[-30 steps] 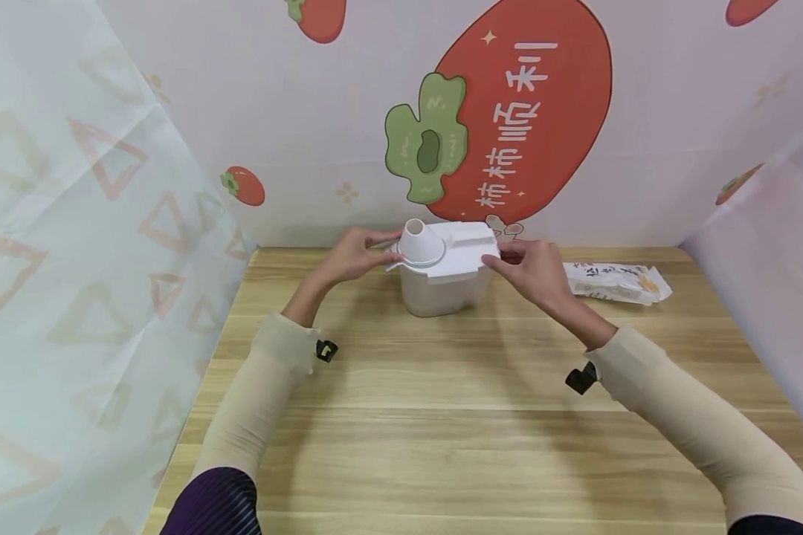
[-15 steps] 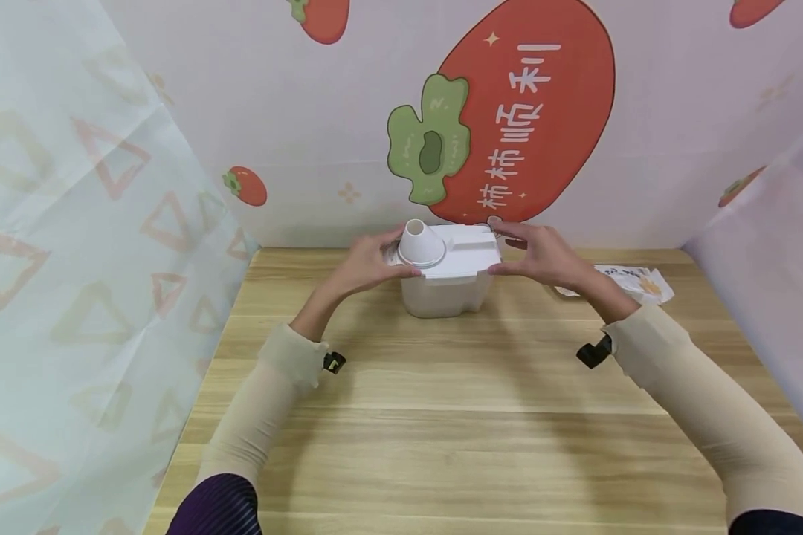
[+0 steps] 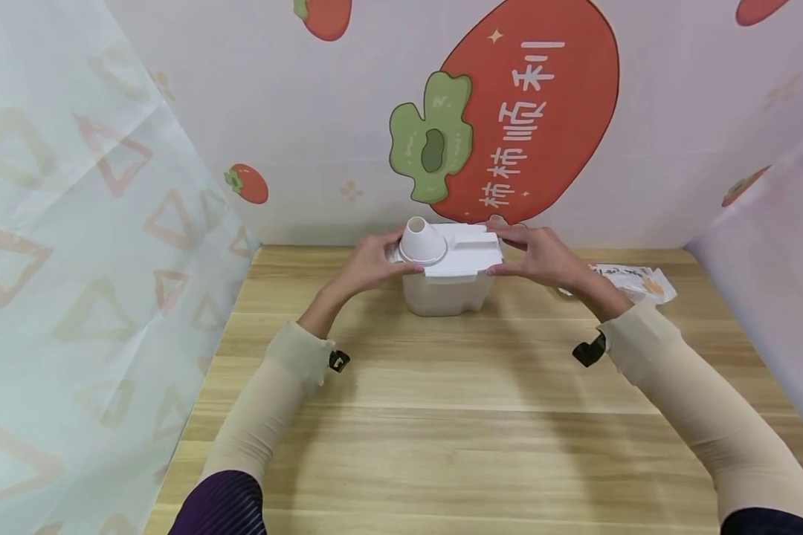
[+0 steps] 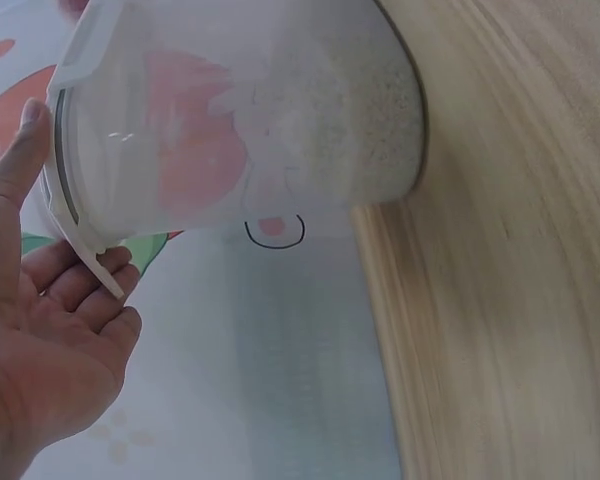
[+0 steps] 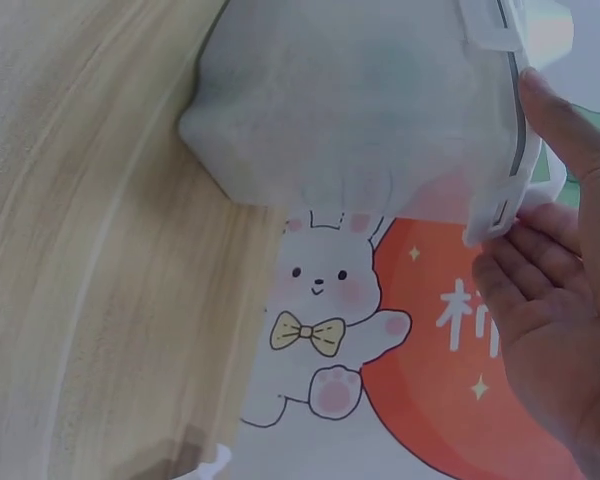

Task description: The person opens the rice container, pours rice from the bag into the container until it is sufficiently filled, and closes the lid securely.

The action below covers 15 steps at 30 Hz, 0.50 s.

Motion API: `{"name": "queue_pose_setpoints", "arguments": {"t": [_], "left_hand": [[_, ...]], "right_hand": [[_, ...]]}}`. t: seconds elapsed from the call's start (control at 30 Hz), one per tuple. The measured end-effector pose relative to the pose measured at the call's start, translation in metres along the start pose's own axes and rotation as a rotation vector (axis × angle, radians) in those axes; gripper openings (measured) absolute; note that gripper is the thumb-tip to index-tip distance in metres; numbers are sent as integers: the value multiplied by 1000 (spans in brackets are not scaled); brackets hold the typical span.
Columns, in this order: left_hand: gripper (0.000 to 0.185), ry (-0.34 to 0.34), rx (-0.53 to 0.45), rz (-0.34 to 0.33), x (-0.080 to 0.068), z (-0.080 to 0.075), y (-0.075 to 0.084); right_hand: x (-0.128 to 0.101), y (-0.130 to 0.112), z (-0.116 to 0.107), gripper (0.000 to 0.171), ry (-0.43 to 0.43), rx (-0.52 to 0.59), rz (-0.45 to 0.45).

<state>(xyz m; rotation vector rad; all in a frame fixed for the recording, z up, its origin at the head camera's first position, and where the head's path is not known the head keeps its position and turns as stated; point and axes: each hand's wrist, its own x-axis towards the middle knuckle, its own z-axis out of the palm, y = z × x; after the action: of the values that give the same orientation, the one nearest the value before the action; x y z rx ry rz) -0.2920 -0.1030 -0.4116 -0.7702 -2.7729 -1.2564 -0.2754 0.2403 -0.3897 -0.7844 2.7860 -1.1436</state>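
Note:
A clear rice container (image 3: 442,299) stands on the table against the back wall, with pale grains in its bottom part in the left wrist view. Its white lid (image 3: 471,258) sits on top, a white cone-shaped cup (image 3: 422,244) standing at the lid's left end. My left hand (image 3: 369,260) holds the lid's left end, thumb at the front rim; in the left wrist view its fingers (image 4: 90,285) curl at the lid's projecting lip. On the right end, my right hand (image 3: 542,254) spans the lid, thumb along the front rim and fingers (image 5: 525,262) at the back corner.
To the right, partly behind my right forearm, lies a white printed packet (image 3: 639,282) with an orange pattern. The printed back wall (image 3: 321,148) rises right behind the container. In front of it stretches the wooden table (image 3: 442,446).
Both hands have shifted their hold on the lid: the left thumb slid right along the front rim, and the right fingers spread to the back corner. The skewed lid now lies straighter on the container.

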Motion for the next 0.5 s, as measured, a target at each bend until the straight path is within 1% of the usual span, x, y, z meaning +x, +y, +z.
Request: {"name": "queue_pose_setpoints", "arguments": {"t": [0.2,0.3,0.37,0.5], "left_hand": [[88,-37,4,17,4,-7,-4],[88,-54,6,21,5,-10,-5],[87,-62,5,22,5,-11,-5],[86,-70,15,21,5,-11,-5]], "right_hand": [[-5,-4,9,88,79,-95,4],[-7,-6,11,87,103,-122,-11],[-9,-6,12,87,104,-112,-20],[-13,-2,10,84,96,-26,-31]]}}
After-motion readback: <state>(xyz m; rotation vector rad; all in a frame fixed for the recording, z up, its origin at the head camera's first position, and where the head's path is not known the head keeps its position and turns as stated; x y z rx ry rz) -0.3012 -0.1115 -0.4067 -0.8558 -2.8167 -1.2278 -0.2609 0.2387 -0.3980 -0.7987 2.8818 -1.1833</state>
